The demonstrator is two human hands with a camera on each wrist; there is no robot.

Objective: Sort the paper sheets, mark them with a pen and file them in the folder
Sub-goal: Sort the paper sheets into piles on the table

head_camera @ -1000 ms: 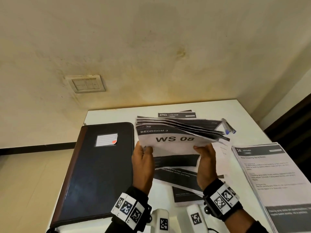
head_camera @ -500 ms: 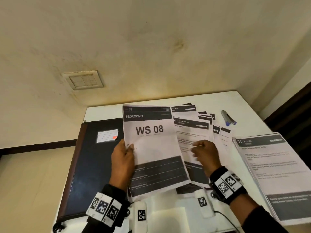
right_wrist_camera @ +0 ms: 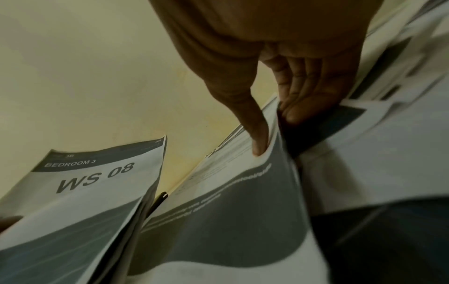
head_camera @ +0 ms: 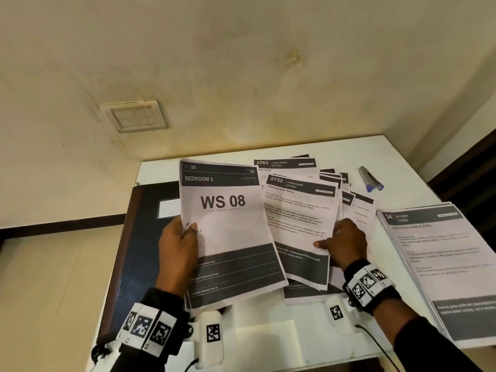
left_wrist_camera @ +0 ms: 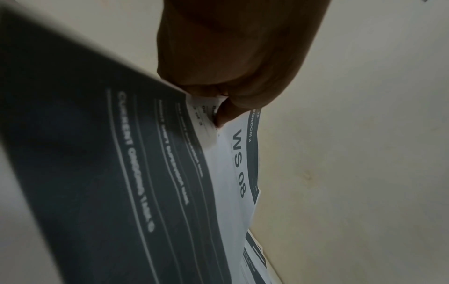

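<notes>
Two hands pinch sheets: left hand WS 08 sheet, right hand 2732 sheet.

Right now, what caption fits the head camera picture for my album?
Left hand holds the WS 08 sheet while right hand pinches the 2732 sheet.

The folder lies half hidden under the WS 08 sheet, its label partly covered

WS 08 sheet raised, other sheets fanned, folder apparently closed, pen beyond
</notes>
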